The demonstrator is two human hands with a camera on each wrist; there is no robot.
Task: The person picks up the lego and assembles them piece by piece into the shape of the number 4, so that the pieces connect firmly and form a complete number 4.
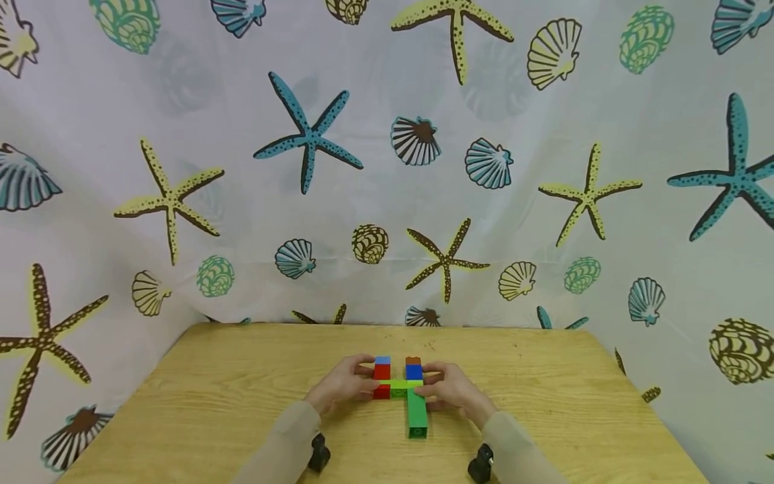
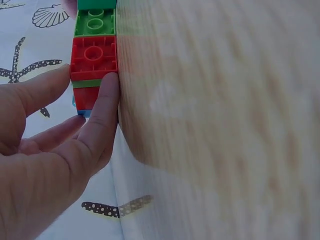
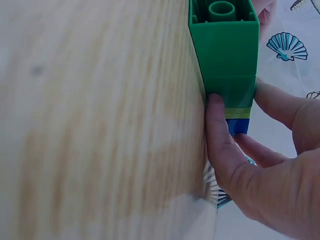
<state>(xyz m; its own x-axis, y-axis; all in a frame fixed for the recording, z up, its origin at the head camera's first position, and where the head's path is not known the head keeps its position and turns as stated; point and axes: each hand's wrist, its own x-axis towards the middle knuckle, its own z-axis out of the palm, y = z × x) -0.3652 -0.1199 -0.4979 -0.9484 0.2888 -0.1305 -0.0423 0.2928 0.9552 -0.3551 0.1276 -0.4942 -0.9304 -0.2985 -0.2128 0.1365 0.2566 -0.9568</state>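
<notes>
A joined build of toy bricks lies on the table, a lime-green plate point(image 1: 397, 384) running across it. On its left side are a light blue brick point(image 1: 383, 360), a red brick point(image 1: 382, 372) and another red brick point(image 1: 382, 392). The right side has an orange brick point(image 1: 413, 361), a blue brick point(image 1: 414, 372) and a long green part point(image 1: 417, 413) reaching towards me. My left hand point(image 1: 343, 383) grips the left side, thumb and fingers about the red bricks. From the right, my right hand point(image 1: 453, 388) holds the build near where green meets lime; its fingertips also reach the blue brick.
The wooden table point(image 1: 242, 376) extends to both sides of the build. A white cloth point(image 1: 387, 289) printed with starfish and shells hangs behind it and along the sides. Black wrist devices point(image 1: 480, 464) sit by both sleeves.
</notes>
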